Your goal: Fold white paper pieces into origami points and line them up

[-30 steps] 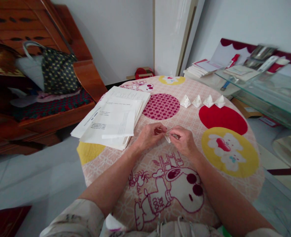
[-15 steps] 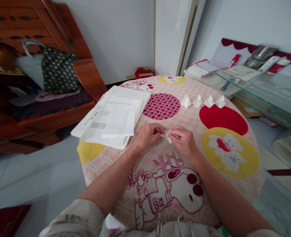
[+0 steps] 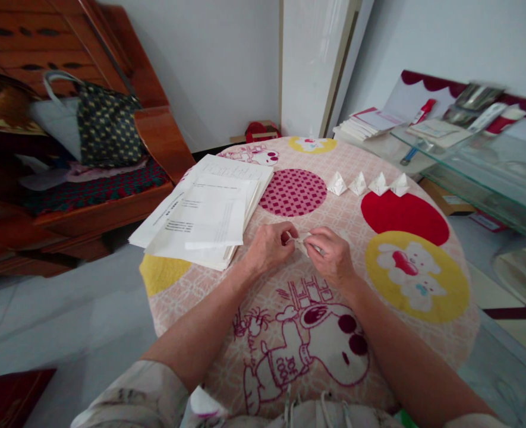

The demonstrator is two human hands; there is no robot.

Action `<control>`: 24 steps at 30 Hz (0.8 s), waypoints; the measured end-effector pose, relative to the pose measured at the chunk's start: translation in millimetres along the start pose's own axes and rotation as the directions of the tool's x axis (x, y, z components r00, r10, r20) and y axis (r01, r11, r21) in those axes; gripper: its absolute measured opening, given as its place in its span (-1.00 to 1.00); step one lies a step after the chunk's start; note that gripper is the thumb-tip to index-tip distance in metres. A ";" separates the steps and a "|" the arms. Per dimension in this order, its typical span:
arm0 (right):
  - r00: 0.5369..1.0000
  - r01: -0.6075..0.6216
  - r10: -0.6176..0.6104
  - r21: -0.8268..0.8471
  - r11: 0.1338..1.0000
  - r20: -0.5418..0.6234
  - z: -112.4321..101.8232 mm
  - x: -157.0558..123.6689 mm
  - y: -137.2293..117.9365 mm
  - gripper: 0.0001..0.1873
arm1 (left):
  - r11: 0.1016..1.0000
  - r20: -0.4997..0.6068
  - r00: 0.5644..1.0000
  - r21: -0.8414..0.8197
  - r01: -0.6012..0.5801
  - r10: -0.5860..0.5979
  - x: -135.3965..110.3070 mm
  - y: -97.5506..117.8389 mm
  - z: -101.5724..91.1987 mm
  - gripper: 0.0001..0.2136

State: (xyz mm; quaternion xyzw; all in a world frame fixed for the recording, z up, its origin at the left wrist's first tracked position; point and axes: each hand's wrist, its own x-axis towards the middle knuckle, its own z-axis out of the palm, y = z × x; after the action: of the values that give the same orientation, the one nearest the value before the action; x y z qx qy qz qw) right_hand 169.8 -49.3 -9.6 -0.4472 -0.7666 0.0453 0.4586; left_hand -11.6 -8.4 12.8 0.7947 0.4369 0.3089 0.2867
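My left hand (image 3: 269, 246) and my right hand (image 3: 331, 254) meet over the middle of a round table covered in a pink cartoon-print cloth (image 3: 316, 333). Both pinch a small folded piece of white paper (image 3: 302, 241) between their fingertips; most of it is hidden by the fingers. A stack of printed white sheets (image 3: 207, 211) lies to the left of my left hand. Several finished small folded paper shapes (image 3: 367, 183) stand in a row at the far side of the table.
A wooden bench (image 3: 88, 196) with a patterned bag (image 3: 104, 125) stands at the left. A glass-topped table (image 3: 490, 166) holding books and papers is at the right. A white panel (image 3: 311, 65) leans against the back wall. Grey tiled floor surrounds the table.
The hands stay in place, with the fingers working the folded paper. The paper's white tip, seen between the hands half a second ago, is now mostly covered by the fingers.
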 end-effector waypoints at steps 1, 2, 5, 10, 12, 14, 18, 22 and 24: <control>1.000 0.006 -0.006 -0.012 1.000 -0.011 -0.1 -0.1 -0.2 -0.78 | 1.000 -0.009 1.000 -0.010 -0.003 0.003 0.0 0.0 0.1 -0.79; 1.000 0.011 -0.012 -0.024 1.000 -0.021 -0.3 -0.2 -0.2 -0.78 | 1.000 -0.016 1.000 -0.019 -0.010 0.009 -0.1 -0.3 0.3 -0.78; 0.998 0.028 -0.031 -0.059 0.998 -0.046 -1.5 0.1 -0.3 -0.79 | 0.998 -0.043 0.998 -0.040 -0.048 0.046 -0.7 -1.5 1.8 -0.74; 0.990 0.077 -0.091 -0.130 0.989 -0.106 -4.2 2.0 -3.2 -0.78 | 0.992 -0.098 0.989 -0.056 -0.112 0.107 -2.0 -2.1 4.0 -0.69; 0.988 0.094 -0.112 -0.157 0.983 -0.110 -4.6 2.4 -4.9 -0.76 | 0.991 -0.116 0.986 -0.039 -0.125 0.120 -2.3 -0.9 3.7 -0.70; 0.987 0.109 -0.128 -0.181 0.977 -0.096 -4.4 2.3 -6.4 -0.74 | 0.993 -0.133 0.984 -0.008 -0.119 0.117 -2.5 1.1 2.8 -0.75; 0.986 0.125 -0.144 -0.209 0.970 -0.079 -3.4 2.0 -7.8 -0.74 | 0.995 -0.149 0.984 0.026 -0.092 0.095 -2.4 4.4 1.4 -0.86; 0.982 0.130 -0.154 -0.204 0.970 -0.108 -3.7 2.4 -7.8 -0.75 | 0.996 -0.144 0.985 0.011 -0.092 0.093 -2.5 4.2 2.2 -0.85; 0.980 0.130 -0.156 -0.198 0.971 -0.122 -4.3 2.5 -7.3 -0.75 | 0.995 -0.140 0.985 -0.009 -0.099 0.097 -2.6 3.2 2.9 -0.85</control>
State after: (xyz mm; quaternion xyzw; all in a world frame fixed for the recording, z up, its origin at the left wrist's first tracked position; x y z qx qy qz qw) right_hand 167.8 -53.3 -2.0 -0.4344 -0.7644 -0.0918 0.4675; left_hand -8.9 -12.7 12.6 0.7894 0.4137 0.3808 0.2464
